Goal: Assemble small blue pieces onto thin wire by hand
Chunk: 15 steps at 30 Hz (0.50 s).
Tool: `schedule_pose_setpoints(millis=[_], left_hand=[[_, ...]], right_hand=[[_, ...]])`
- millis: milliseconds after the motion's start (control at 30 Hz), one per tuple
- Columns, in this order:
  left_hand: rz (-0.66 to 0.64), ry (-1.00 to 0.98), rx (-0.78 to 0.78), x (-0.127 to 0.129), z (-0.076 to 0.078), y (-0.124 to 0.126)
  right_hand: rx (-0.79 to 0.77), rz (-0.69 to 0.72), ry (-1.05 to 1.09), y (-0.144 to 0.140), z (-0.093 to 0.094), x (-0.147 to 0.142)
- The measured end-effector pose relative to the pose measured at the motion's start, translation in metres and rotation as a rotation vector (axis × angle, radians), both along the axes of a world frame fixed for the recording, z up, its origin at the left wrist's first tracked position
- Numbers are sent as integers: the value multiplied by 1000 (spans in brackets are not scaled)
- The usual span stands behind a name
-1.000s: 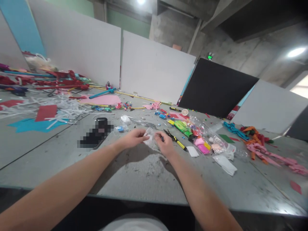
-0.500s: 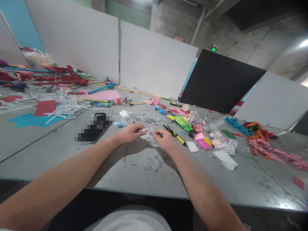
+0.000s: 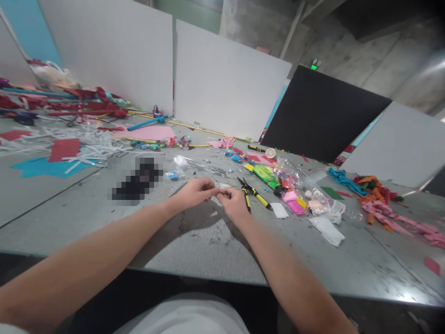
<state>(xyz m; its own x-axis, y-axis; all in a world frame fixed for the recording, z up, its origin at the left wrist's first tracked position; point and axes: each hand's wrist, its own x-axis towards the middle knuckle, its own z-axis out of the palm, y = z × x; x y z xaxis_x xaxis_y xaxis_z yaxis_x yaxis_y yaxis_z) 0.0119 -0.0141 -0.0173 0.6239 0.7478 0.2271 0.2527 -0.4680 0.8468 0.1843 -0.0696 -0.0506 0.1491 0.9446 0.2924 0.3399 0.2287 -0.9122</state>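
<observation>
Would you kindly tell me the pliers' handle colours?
The handles are yellow and black, in head view.

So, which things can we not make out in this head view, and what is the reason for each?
All in the head view:
Whitish piece at the fingertips: the left hand and right hand hide much of it, so its full shape is unclear.
Dark object on the left: covered by pixel blocks.
Pink strips: cut off by the right edge.
Green sign: too small to read.

Left hand (image 3: pixel 197 192), right hand (image 3: pixel 235 201) pinching whitish plastic (image 3: pixel 221 185), pliers (image 3: pixel 260 198) nearby
</observation>
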Motion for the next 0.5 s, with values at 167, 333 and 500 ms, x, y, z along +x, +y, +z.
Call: schedule_pose_setpoints(millis=[167,333,500], left_hand=[[-24,-20,-98,1,-7,8],[-69,8,-92,0,-6,7],[-38,106,6,0,-4,3]], right_hand=[[-31,-21,26,2,-2,0],[-90,-30,96,5,-7,4],[-98,-17,91,6,-12,2]])
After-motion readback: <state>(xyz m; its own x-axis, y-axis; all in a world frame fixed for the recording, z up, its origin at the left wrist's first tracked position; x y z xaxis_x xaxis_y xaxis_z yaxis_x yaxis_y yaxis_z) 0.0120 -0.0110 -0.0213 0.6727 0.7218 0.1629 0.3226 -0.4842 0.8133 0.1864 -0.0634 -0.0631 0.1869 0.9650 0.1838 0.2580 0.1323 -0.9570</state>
